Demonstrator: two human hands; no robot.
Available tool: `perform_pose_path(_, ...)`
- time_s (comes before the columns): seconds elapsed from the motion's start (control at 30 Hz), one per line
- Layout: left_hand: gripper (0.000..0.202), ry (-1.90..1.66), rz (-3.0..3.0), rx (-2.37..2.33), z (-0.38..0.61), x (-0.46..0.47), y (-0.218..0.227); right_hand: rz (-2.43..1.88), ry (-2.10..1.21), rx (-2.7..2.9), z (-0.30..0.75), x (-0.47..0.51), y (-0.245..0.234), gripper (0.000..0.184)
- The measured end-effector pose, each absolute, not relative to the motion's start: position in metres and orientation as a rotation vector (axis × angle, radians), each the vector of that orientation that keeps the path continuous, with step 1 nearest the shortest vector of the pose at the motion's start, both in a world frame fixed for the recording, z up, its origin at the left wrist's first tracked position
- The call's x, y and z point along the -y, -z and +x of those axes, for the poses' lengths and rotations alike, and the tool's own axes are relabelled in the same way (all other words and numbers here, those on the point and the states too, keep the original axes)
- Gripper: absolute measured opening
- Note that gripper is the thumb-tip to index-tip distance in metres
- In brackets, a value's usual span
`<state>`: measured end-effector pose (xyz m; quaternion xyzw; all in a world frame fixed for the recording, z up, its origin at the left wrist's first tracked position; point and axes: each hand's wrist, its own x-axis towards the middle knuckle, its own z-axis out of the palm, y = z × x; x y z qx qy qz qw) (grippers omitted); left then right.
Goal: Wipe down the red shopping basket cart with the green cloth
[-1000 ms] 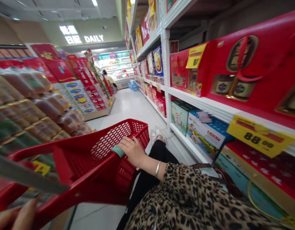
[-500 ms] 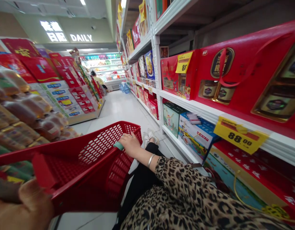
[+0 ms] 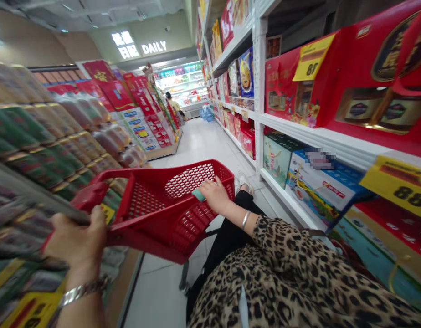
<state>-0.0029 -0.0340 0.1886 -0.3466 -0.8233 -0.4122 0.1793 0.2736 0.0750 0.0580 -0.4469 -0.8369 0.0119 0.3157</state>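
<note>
The red plastic shopping cart (image 3: pixel 145 232) has perforated walls, and its basket looks bare inside. My left hand (image 3: pixel 77 239), with a metal watch on its wrist, is closed round the handle end at the left. At the cart's far right corner, my right hand (image 3: pixel 215 196) curls over the rim; a silver bangle and a leopard-print sleeve show behind it. A small turquoise piece (image 3: pixel 198 195) sticks out from under those fingers. I cannot tell whether it is held or is part of the cart.
White shelving (image 3: pixel 260 91) with red gift boxes (image 3: pixel 364 109) and yellow price tags runs along the right. Stacked packs of drinks (image 3: pixel 56 150) line the left, close to the cart. A person (image 3: pixel 172 102) stands farther down the tiled aisle (image 3: pixel 197 136), near a chiller.
The cart and my left hand have moved up and right in view, and more of the handle and watch shows. The view has swung left. My right hand stays at the rim.
</note>
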Motion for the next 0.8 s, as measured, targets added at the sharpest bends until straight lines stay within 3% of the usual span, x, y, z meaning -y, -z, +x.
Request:
perform_pose_path(0.2, 0.032, 0.904, -1.011, 2.368, 0.022, 0.021, -0.187, -1.332, -0.065, 2.113, 0.323, -0.106, -0.045, 0.041)
perform_pose_path(0.5, 0.048, 0.831, -1.09, 2.334, 0.075, -0.001, -0.174, -1.468, -0.018, 2.072, 0.333, -0.12, -0.057, 0.038)
perform_pose_path(0.63, 0.046, 0.863, -1.091, 2.306, 0.078, -0.008, -0.17, -1.349, 0.07, 2.103, 0.293, -0.089, -0.055, 0.045)
perform_pose_path(0.8, 0.046, 0.874, -1.073, 2.282, 0.071, -0.003, -0.169, -1.057, 0.27, 2.139, 0.25, -0.059, -0.049, 0.041)
